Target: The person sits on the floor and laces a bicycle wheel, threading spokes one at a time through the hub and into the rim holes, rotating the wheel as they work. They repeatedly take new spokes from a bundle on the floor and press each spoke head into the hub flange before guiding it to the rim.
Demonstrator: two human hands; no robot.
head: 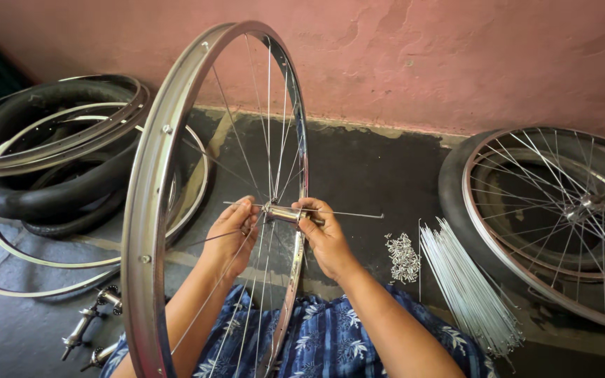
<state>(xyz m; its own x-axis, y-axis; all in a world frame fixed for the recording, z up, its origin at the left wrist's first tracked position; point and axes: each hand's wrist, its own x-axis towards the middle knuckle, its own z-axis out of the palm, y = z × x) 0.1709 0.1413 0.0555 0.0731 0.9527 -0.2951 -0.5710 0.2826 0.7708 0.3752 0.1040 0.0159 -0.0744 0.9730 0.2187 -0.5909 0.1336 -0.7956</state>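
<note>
— Any packages, labels, signs or screens near the upright wheel rim point(150, 182)?

— None anywhere around it. No box, no wrapper, no sticker, no display.

— Left of the rim?

— Nothing of that kind there.

— Right of the rim, or behind it?

— Same: 0 packages, 0 labels, 0 signs, 0 screens.

Spare parts on a dark floor

Stacked rims and tyres point(57, 154) at nine o'clock; loose spokes point(467, 287) (nipples point(403, 257) beside) and spoked wheel point(561, 217) at three.
</note>
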